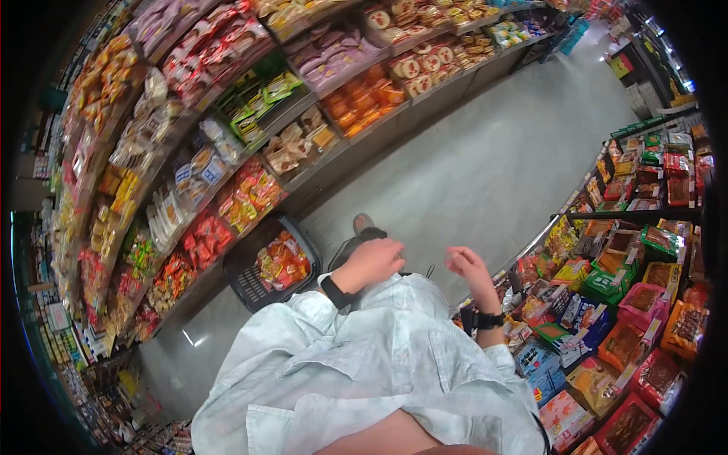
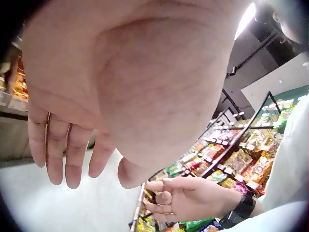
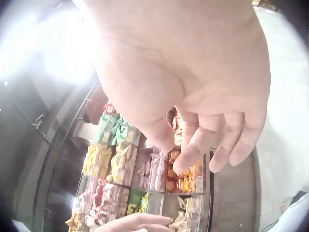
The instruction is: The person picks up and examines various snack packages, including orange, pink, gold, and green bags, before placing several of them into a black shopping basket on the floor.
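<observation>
My left hand (image 1: 373, 264) is held in front of the body, its fingers extended and nothing in them; the left wrist view shows its bare palm (image 2: 159, 87). To its right, my right hand (image 1: 472, 271) is raised with loosely bent fingers, also holding nothing, as the right wrist view of the hand (image 3: 193, 77) confirms. Nearest the left hand, a dark shopping basket (image 1: 241, 279) stands low beside the shelves. Inside it lie orange and red snack packets (image 1: 284, 262).
Tiered shelves of bagged snacks (image 1: 250, 189) run along the left. At the right is a display of boxed and packaged foods (image 1: 607, 303), close to the right forearm. A grey floor aisle (image 1: 485, 152) stretches ahead between them. One shoe (image 1: 362, 222) shows below.
</observation>
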Demonstrator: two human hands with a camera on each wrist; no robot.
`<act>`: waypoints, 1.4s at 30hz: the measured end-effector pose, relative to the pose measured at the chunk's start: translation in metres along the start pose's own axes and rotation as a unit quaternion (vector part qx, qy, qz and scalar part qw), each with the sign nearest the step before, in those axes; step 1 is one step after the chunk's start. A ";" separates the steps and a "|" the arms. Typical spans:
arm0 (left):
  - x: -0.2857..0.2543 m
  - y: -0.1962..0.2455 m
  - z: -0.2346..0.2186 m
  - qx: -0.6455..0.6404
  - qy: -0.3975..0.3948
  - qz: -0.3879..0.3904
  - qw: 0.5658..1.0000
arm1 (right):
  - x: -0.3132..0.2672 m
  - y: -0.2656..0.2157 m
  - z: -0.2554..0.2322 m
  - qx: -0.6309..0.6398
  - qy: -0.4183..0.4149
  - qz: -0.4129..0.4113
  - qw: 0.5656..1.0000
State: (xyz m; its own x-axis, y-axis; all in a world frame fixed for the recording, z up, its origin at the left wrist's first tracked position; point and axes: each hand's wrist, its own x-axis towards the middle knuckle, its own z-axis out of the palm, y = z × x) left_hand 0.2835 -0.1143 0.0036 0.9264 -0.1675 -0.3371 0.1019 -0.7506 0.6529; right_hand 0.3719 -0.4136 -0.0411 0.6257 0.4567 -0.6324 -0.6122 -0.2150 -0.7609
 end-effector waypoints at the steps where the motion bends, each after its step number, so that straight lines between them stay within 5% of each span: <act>1: 0.017 0.005 0.001 0.011 -0.021 0.020 1.000 | 0.001 0.003 -0.002 0.018 0.019 0.009 1.000; 5: 0.079 -0.002 0.006 -0.015 -0.097 0.096 0.991 | 0.014 -0.002 0.021 0.011 -0.011 0.020 1.000; 7: 0.115 -0.016 -0.018 0.002 -0.173 0.080 0.982 | 0.026 -0.029 0.029 -0.014 -0.063 0.027 0.998; 8: 0.131 -0.024 -0.032 0.009 -0.211 0.071 0.975 | 0.037 -0.037 0.024 -0.012 -0.021 0.030 0.999; 12: 0.194 -0.059 -0.104 0.152 -0.104 0.079 0.980 | 0.086 -0.090 0.016 -0.014 0.127 0.005 0.992; 16: 0.245 -0.118 -0.159 0.040 0.048 0.129 0.990 | 0.151 -0.157 0.020 0.019 0.153 -0.012 0.988; 18: 0.257 -0.134 -0.196 0.137 -0.002 0.059 0.989 | 0.185 -0.169 0.024 -0.027 0.125 -0.018 0.992; 22: 0.255 -0.170 -0.229 0.034 0.067 0.008 0.997 | 0.235 -0.239 0.053 -0.067 -0.021 -0.001 0.998; 30: 0.224 -0.212 -0.211 -0.039 0.022 -0.221 0.974 | 0.376 -0.318 0.054 -0.201 -0.175 0.047 0.963; 37: 0.238 -0.189 -0.226 -0.132 0.170 -0.393 0.894 | 0.539 -0.408 0.116 -0.139 -0.263 -0.003 0.955; 40: 0.267 -0.165 -0.240 -0.200 0.249 -0.400 0.859 | 0.589 -0.437 0.168 -0.147 -0.325 -0.005 0.934; 42: 0.288 -0.151 -0.243 -0.219 0.278 -0.399 0.846 | 0.622 -0.437 0.202 -0.192 -0.275 -0.046 0.941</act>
State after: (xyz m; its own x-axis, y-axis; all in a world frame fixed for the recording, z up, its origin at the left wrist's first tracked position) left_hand 0.6234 0.1058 -0.0270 0.5138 0.6989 -0.4976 0.7873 -0.1537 0.5971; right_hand 0.9310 0.1384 -0.0723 0.2584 0.8438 -0.4704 -0.2821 -0.3998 -0.8721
